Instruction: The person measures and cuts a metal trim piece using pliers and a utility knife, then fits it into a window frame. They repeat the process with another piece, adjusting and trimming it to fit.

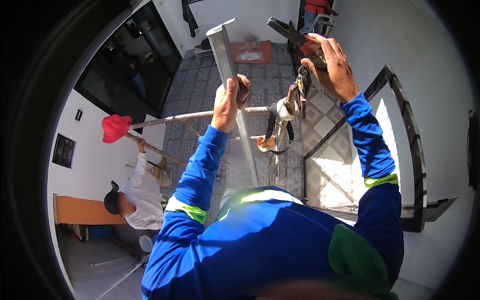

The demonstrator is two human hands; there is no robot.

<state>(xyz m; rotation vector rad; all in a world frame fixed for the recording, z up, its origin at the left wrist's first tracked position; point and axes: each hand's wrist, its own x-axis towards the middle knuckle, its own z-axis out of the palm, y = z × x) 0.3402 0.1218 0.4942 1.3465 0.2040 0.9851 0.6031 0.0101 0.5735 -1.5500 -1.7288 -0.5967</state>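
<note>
Metal channel [224, 55], long and grey, stands before the torso in the left hand [231, 102], whose fingers and thumb wrap its upper part. I judge it light, thin-walled and stiff lengthwise, though apt to dent at its lips; its smooth faces may slip and its cut edges may be sharp, so I favour a hold on the broad sides near mid-length. Right hand [331, 65]: curled round a red-gripped, snip-like tool [300, 41], raised apart from the channel; I cannot tell how far its handles are squeezed. Beyond: scaffold rail [200, 115], red cap [116, 129] at its left end, and co-worker [146, 215] in white.
</note>
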